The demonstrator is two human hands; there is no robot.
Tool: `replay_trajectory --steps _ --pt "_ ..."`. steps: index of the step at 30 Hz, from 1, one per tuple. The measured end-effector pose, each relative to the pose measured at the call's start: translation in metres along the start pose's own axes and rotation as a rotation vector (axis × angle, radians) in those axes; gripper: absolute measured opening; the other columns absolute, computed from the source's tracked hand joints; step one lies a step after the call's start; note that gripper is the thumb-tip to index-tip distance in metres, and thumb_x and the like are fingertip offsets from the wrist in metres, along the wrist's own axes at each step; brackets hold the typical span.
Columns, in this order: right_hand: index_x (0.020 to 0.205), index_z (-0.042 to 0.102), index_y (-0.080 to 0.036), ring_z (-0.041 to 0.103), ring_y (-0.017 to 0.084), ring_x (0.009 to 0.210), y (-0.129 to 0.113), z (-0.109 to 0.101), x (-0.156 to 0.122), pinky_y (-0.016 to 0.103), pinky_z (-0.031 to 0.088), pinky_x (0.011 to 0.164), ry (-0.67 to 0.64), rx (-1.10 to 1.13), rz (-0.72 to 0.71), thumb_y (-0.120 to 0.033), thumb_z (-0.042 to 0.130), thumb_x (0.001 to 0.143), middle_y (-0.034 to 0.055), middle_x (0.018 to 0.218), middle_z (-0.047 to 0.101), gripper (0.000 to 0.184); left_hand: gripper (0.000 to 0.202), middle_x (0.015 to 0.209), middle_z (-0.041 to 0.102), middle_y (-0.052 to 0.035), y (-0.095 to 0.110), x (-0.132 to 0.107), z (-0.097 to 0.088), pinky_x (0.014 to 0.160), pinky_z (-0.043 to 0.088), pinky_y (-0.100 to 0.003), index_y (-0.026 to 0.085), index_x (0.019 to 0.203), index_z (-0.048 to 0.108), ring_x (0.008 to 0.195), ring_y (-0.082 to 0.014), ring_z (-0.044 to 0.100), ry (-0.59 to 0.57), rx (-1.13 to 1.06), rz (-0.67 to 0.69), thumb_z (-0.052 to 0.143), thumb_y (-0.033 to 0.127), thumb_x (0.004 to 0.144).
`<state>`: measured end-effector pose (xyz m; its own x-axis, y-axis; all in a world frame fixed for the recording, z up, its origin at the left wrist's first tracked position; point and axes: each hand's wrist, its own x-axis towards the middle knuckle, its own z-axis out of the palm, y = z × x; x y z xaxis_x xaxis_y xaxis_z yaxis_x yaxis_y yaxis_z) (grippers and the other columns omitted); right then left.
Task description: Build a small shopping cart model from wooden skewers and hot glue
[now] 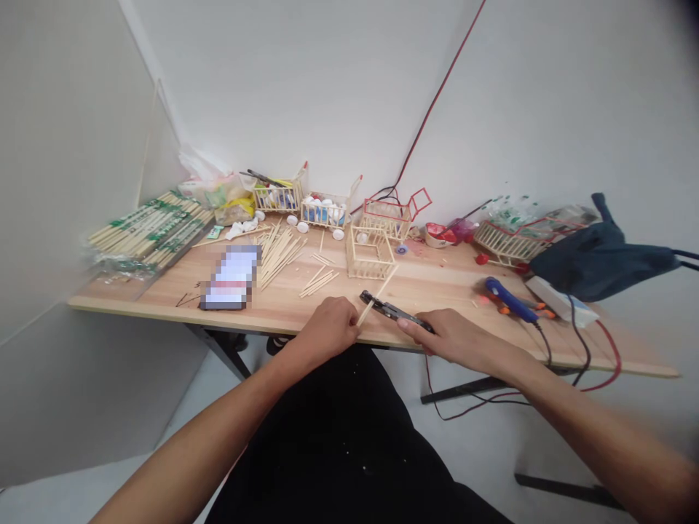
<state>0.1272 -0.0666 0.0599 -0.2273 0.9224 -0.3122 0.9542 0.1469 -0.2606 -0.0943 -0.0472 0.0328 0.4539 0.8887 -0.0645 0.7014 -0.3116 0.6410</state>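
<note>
Near the table's front edge, my left hand (334, 325) is closed around the lower end of a thin wooden stick (386, 279), which slants up and to the right. My right hand (445, 336) grips a black pliers-like cutter (396, 313) by its handles. The head of the cutter lies against the stick just above my left fingers; I cannot tell whether its jaws are closed. Just beyond the stick stands an open box frame (370, 255) built of the same sticks. Short cut sticks (320, 282) lie to its left, beside a pile of longer sticks (279, 255).
Left: wrapped bundles of chopsticks (150, 229) and a phone with a blurred screen (230, 276). Along the back: small stick-built carts (277, 196) and a bowl with red contents (440, 234). Right: a blue glue gun (510, 298), a white power strip (565, 300), cables and dark cloth (584, 258).
</note>
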Motion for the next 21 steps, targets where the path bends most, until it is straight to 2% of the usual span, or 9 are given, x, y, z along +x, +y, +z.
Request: replay_trajectory --steps 7,13,21 --pt "0.059 0.044 -0.019 0.047 0.016 0.051 0.016 0.002 0.0 0.029 0.03 0.052 -0.057 0.019 0.114 -0.081 0.019 0.084 0.006 0.055 0.055 0.071 0.017 0.045 0.055 -0.0004 0.0 0.017 0.013 0.052 0.044 -0.021 0.014 0.054 0.065 0.046 -0.0123 0.056 -0.077 -0.125 0.032 0.054 0.011 0.068" --pt "0.056 0.044 -0.019 0.047 0.015 0.051 0.036 0.006 0.002 0.028 0.031 0.053 -0.058 0.043 0.106 -0.081 0.02 0.084 0.0048 0.052 0.053 0.072 0.016 0.041 0.053 0.0007 0.001 0.033 0.016 0.051 0.042 -0.02 0.014 0.054 0.067 0.045 -0.0122 0.055 -0.133 -0.144 0.053 0.055 0.011 0.065" --pt "0.057 0.043 -0.02 0.044 0.015 0.05 0.04 0.014 0.003 0.029 0.028 0.051 -0.028 0.116 0.032 -0.077 0.024 0.086 0.0021 0.051 0.05 0.067 0.015 0.038 0.051 0.0026 -0.001 0.037 0.015 0.05 0.04 -0.02 0.014 0.058 0.069 0.043 -0.0113 0.054 -0.162 -0.179 0.043 0.057 0.012 0.066"
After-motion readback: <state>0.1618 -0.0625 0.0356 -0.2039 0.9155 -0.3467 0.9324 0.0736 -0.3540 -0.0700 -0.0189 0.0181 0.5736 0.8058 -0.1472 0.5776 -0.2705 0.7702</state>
